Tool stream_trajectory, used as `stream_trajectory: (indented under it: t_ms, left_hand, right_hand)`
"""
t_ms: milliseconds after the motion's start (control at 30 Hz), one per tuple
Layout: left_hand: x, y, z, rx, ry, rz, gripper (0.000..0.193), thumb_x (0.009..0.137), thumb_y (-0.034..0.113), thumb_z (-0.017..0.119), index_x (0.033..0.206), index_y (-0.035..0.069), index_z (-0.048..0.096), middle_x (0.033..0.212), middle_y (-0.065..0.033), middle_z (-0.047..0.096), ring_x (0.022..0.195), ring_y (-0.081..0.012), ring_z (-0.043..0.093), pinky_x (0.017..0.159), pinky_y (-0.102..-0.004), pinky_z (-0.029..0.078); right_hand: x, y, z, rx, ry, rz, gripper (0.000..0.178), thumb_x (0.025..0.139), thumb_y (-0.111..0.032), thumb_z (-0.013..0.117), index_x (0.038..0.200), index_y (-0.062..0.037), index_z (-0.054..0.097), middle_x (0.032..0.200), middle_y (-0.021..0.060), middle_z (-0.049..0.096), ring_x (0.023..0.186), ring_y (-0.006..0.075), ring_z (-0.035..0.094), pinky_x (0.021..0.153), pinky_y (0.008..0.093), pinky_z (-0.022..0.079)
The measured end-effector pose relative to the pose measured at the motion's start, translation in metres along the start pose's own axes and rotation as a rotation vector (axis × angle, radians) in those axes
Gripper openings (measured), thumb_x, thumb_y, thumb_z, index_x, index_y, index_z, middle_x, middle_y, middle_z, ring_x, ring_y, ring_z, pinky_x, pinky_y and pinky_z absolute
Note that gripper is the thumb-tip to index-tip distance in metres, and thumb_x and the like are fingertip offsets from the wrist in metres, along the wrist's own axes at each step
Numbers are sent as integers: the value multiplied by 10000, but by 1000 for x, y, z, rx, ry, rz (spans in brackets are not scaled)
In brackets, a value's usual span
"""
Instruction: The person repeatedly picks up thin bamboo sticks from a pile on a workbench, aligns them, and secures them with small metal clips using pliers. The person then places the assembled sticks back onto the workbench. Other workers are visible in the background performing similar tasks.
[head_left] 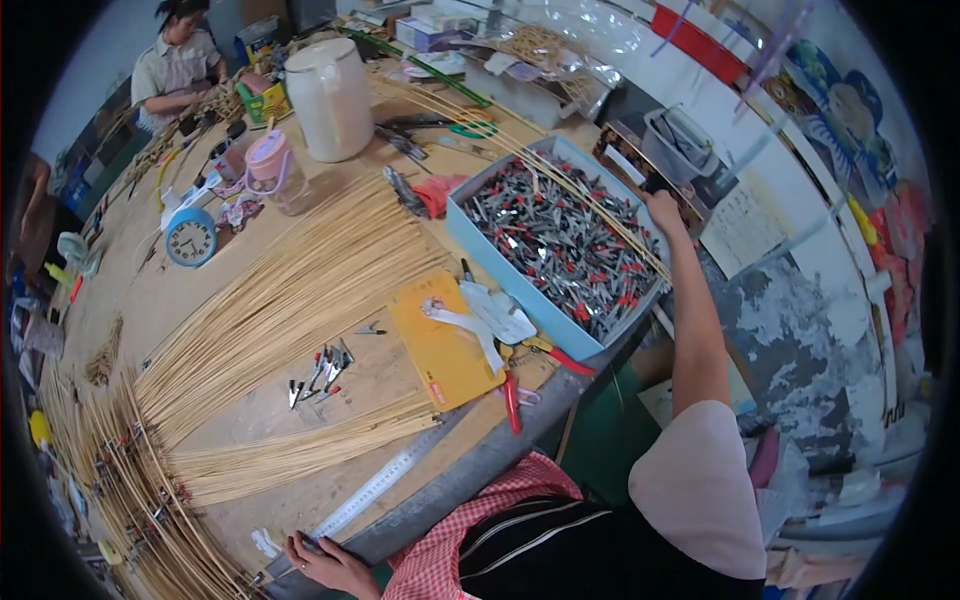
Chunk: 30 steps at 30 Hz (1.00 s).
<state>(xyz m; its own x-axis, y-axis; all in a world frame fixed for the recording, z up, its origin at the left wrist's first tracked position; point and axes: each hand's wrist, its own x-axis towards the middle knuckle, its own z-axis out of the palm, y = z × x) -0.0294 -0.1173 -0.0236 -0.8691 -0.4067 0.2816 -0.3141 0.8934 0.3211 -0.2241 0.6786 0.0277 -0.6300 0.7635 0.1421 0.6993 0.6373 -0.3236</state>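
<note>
My left hand [335, 570] rests at the table's near edge, fingers apart, by the lower end of a metal ruler [375, 482]; a small dark bit shows between the fingers. Stretched far to the right, my right hand [666, 212] is closed just outside a light blue box [520, 290], at a dark thing I cannot make out. Grey and black clips with red tips [560, 235] fill that box, and thin sticks [590, 205] lie across its top. Long thin bamboo strips [290, 280] spread over the table, several loose clips [328, 370] among them.
A yellow booklet [425, 335] and red-handled pliers [512, 400] lie beside the box. Farther back stand a blue clock [191, 237], a pink-lidded cup [275, 170] and a white jug [330, 100]. Another person [180, 65] sits at the far left. Bundled strips [150, 500] fill the near left.
</note>
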Motion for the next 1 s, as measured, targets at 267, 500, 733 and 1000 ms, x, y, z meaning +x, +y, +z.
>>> stream_trajectory:
  t_ms: [267,500,733,1000]
  left_hand:
    - [1,-9,4,-21,32,39,431,982,310,444,1233,-37,501,1351,-238,436,1265,-388,413,1020,-452,336]
    - [0,-2,3,-42,44,19,407,974,292,460,1232,-19,507,1375,-220,424,1268,-376,413,1018,-444,341]
    - [-1,-14,8,-16,42,38,430,971,315,472,1239,-19,512,1373,-207,427,1267,-368,415,1017,-439,344]
    - [-3,-22,12,-6,56,73,453,971,333,463,1244,-25,512,1332,-228,447,1231,-379,440,1000,-447,357]
  right_hand:
    - [-6,-10,-1,48,-91,32,544,880,-453,567,968,81,628,1029,312,628,1043,419,597,874,455,455]
    - [-3,-9,-1,57,-89,19,525,901,-429,543,961,87,617,1029,313,627,1034,436,592,882,472,455]
    - [10,-1,8,15,-114,-40,519,910,-413,517,1031,82,614,1090,325,602,1083,454,565,926,494,441]
    - [-1,-13,8,104,-65,-1,503,876,-380,515,1100,56,626,1120,307,606,1080,450,581,943,484,458]
